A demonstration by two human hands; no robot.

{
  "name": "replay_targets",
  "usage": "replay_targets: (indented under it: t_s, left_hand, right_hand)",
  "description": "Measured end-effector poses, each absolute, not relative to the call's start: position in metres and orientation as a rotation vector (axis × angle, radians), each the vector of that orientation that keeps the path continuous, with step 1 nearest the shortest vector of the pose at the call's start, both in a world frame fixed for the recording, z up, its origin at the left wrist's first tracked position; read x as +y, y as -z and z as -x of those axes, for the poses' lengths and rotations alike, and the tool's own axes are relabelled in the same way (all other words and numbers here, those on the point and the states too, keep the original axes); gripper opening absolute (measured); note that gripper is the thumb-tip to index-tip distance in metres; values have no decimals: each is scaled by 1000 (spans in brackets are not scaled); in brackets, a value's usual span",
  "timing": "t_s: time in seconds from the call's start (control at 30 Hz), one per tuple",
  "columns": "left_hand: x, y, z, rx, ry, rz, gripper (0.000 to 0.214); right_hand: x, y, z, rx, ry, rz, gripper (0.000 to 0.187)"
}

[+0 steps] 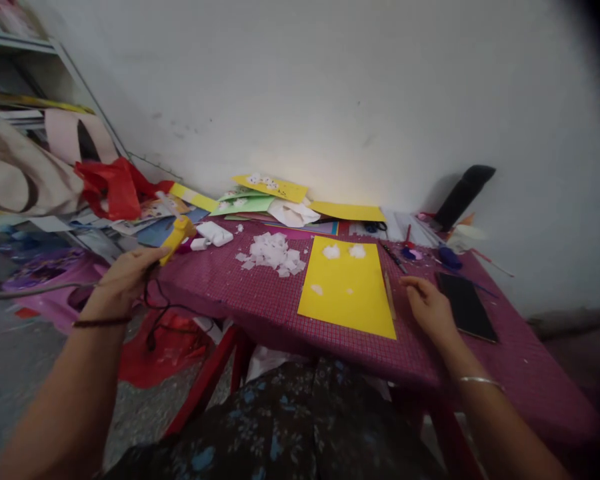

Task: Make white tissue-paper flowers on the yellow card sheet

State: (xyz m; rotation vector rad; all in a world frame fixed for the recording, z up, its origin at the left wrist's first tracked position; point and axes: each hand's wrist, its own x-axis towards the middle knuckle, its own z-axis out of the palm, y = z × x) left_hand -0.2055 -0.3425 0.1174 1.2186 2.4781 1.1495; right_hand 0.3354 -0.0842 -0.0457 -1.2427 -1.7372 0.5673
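A yellow hot glue gun (pixel 178 235) is in my left hand (pixel 130 268), off the table's left edge, with a pale glue stick poking from it. My right hand (pixel 429 308) lies on the tablecloth with its fingers curled in, and nothing shows in it. Just left of it is a thin wooden stick (pixel 389 293), along the right side of a yellow sheet of card (pixel 350 290). Two white fluffy tufts (pixel 331 251) sit near the card's top, with two flat whitish patches below. A pile of small white paper squares (pixel 273 252) lies left of the card.
Decorated yellow and green cards (pixel 275 189) are stacked against the wall. A white charger-like block (pixel 215 233) sits at left. A black flat pad (pixel 467 307) lies at right, near a black upright object (pixel 464 197). A pink basin (pixel 55 293) and dark cords (pixel 165 310) are lower left.
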Motion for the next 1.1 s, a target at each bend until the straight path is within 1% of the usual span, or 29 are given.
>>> replay_targets:
  t_s: [0.07, 0.1, 0.13, 0.17, 0.2, 0.27, 0.33, 0.37, 0.47, 0.53, 0.6, 0.67, 0.77, 0.83, 0.9, 1.0, 1.1]
  left_hand:
    - [-339, -113, 173, 2385, -1285, -1192, 47]
    - [-335, -110, 153, 2305, -1461, -1113, 42]
    - [-330, -108, 133, 2263, -1534, -1098, 38]
    - [-324, -106, 113, 2272, -1545, -1163, 34]
    - [-317, -103, 94, 2264, -1471, -1283, 31]
    - [-300, -94, 60, 2189, -1412, -1606, 27]
    - [-285, -77, 30, 2007, -1368, -1982, 26]
    - [-280, -67, 17, 1901, -1335, -2151, 27]
    - [-280, -39, -12, 1632, -1137, -2464, 25]
    - [-287, -28, -21, 1478, -946, -2533, 21]
    - [-291, -28, -22, 1377, -763, -2528, 26]
    - [-281, -33, -13, 1361, -640, -2484, 27]
    - [-236, -38, 6, 1514, -544, -2367, 32]
    - [-195, -36, 16, 1617, -429, -2333, 33]
    - [-156, -30, 20, 1587, -282, -2348, 36]
    - [-116, -17, 17, 1527, -140, -2341, 39]
    - [-100, -6, 17, 1480, -91, -2333, 31]
  right_hand:
    - [-112, 33, -316, -1530, -715, 1161, 28]
    - [-129, 25, -302, -1490, -821, 1080, 28]
    - [-147, 18, -285, -1485, -964, 987, 29]
    - [-162, 11, -266, -1490, -1115, 886, 32]
    - [-175, 5, -246, -1493, -1263, 783, 36]
    - [-192, 0, -206, -1436, -1512, 592, 52]
    - [-203, 4, -177, -1340, -1684, 444, 64]
    - [-209, 7, -167, -1282, -1726, 394, 64]
    - [-230, 13, -161, -1073, -1752, 417, 49]
    - [-237, 8, -172, -935, -1743, 493, 47]
    - [-234, -6, -191, -885, -1686, 536, 50]
    - [-222, -28, -213, -967, -1590, 588, 53]
    - [-196, -58, -248, -1184, -1311, 790, 56]
    - [-179, -65, -266, -1320, -1218, 948, 60]
    - [-163, -59, -279, -1410, -1190, 1064, 61]
    - [-139, -35, -290, -1503, -1121, 1170, 55]
    - [-121, -12, -292, -1570, -1059, 1288, 45]
